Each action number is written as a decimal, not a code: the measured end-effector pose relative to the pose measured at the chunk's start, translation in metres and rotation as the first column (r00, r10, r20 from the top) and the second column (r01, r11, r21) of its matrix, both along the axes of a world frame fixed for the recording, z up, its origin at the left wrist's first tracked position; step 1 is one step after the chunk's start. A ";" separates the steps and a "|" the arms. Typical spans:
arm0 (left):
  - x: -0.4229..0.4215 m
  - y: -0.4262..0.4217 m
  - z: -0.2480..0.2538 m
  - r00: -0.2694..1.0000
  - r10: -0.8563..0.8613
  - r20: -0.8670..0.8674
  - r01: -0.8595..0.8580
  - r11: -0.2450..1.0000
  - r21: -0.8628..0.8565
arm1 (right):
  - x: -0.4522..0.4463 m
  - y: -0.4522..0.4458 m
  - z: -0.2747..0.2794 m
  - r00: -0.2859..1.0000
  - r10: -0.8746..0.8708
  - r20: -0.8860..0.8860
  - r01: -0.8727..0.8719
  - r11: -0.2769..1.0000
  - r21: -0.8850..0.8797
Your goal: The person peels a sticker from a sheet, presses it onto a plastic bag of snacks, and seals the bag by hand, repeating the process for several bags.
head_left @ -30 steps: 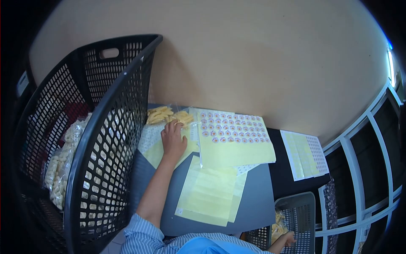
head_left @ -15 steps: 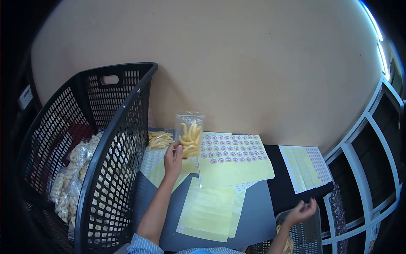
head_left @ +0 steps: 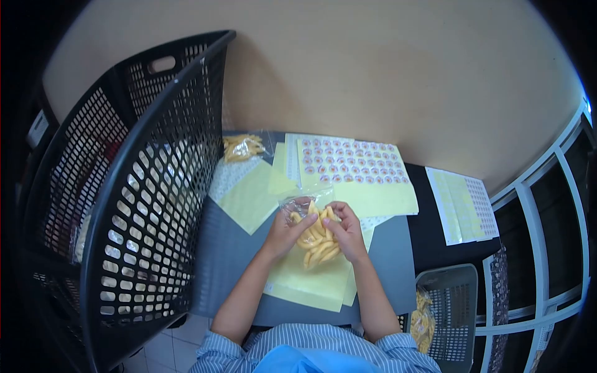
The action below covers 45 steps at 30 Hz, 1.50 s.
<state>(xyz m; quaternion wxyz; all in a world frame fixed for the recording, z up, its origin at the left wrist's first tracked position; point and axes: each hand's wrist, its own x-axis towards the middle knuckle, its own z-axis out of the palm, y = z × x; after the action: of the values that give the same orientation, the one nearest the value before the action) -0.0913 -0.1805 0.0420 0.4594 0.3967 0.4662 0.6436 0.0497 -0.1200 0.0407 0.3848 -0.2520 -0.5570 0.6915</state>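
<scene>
Both my hands grip one clear plastic bag of yellow, curved finger-shaped snacks point(head_left: 318, 241) above the grey table. My left hand point(head_left: 291, 229) pinches the bag's left side, and my right hand point(head_left: 346, 230) its right side, thumbs in front. The bag's clear top edge points toward the wall; the snacks hang at the near end. Yellow backing sheets point(head_left: 308, 283) lie under the bag. Behind it rests a sheet of round stickers point(head_left: 354, 163) with red and orange prints.
A tall black plastic basket point(head_left: 168, 81) with bagged snacks stands at the left. Another snack bag point(head_left: 244, 148) lies at the table's back left. More sticker sheets point(head_left: 461, 205) sit on the black surface. At lower right, a grey basket point(head_left: 457, 311) holds snack bags point(head_left: 423, 323).
My right hand has come from above the lower-right basket to the bag and taken hold of it. My left hand has brought the bag closer to me. The view has tilted down.
</scene>
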 end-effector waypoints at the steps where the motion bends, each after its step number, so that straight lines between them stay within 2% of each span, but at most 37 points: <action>1: -0.001 -0.001 -0.003 1.000 0.002 0.007 -0.002 1.000 -0.015 | 0.000 0.000 -0.003 1.000 0.002 0.007 -0.002 1.000 -0.015; 3: -0.004 -0.004 0.000 0.993 -0.098 -0.069 0.090 0.989 -0.117 | -0.001 0.001 -0.005 0.999 -0.029 -0.027 0.035 0.961 0.275; 4: -0.003 -0.006 0.001 0.993 -0.100 -0.066 0.092 0.988 -0.122 | -0.002 -0.003 0.002 0.995 -0.093 0.024 0.080 0.941 0.330; 6: 0.005 -0.007 0.002 0.990 -0.078 -0.113 0.086 0.995 0.059 | -0.002 -0.001 0.001 0.993 -0.116 0.019 0.106 0.952 0.286; 7: 0.009 -0.007 0.002 0.991 -0.084 -0.107 0.090 0.994 0.055 | -0.001 -0.002 0.000 0.990 -0.137 0.013 0.130 0.961 0.245; 9: 0.014 -0.005 0.001 0.979 0.080 -0.190 -0.039 0.978 0.207 | 0.001 -0.006 0.004 0.993 -0.109 -0.036 0.114 0.977 0.181; 10: 0.015 -0.006 0.000 0.979 0.079 -0.187 -0.039 0.978 0.207 | 0.000 -0.008 0.006 0.992 -0.080 -0.098 0.091 0.988 0.121; 14: 0.012 -0.007 -0.005 0.983 0.053 -0.176 -0.012 0.974 0.224 | -0.004 -0.013 0.009 0.992 -0.070 -0.105 0.085 0.986 0.145; 16: 0.012 -0.009 -0.003 0.981 0.062 -0.186 -0.019 0.975 0.220 | -0.004 -0.013 0.008 0.987 -0.130 -0.097 0.157 0.916 0.370; 19: 0.015 -0.011 0.003 0.989 0.083 -0.120 -0.059 0.979 0.194 | -0.003 -0.013 0.007 0.982 -0.155 -0.109 0.184 0.918 0.350; 21: 0.016 -0.010 0.003 0.970 0.215 -0.117 -0.171 0.937 0.304 | -0.003 -0.014 0.007 0.980 -0.167 -0.104 0.193 0.920 0.340; 22: 0.016 -0.011 0.003 0.970 0.214 -0.114 -0.171 0.937 0.304 | -0.003 -0.014 0.008 0.980 -0.175 -0.098 0.198 0.924 0.328; 25: 0.013 -0.014 0.005 0.962 0.237 -0.133 -0.193 0.940 0.280 | -0.003 -0.017 0.013 0.982 -0.168 -0.081 0.187 0.893 0.410; 30: 0.016 -0.019 0.009 0.919 0.331 -0.212 -0.208 0.867 0.452 | -0.002 -0.019 0.018 0.984 -0.155 -0.091 0.180 0.852 0.492; 33: 0.016 -0.019 0.010 0.883 0.356 -0.306 -0.185 0.863 0.471 | -0.001 -0.020 0.019 0.984 -0.153 -0.095 0.180 0.845 0.504; 39: 0.024 -0.022 0.014 0.933 0.303 -0.192 -0.216 0.902 0.375 | -0.001 -0.022 0.015 0.979 -0.170 -0.117 0.204 0.868 0.453; 45: 0.028 -0.022 0.013 0.937 0.310 -0.162 -0.232 0.898 0.374 | -0.002 -0.022 0.015 0.976 -0.183 -0.120 0.218 0.861 0.460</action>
<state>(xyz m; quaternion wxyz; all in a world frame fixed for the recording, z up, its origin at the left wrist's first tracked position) -0.0637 -0.2024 0.0549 0.2333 0.4705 0.4430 0.7266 0.0475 -0.1423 0.0553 0.5241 -0.1827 -0.6644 0.5006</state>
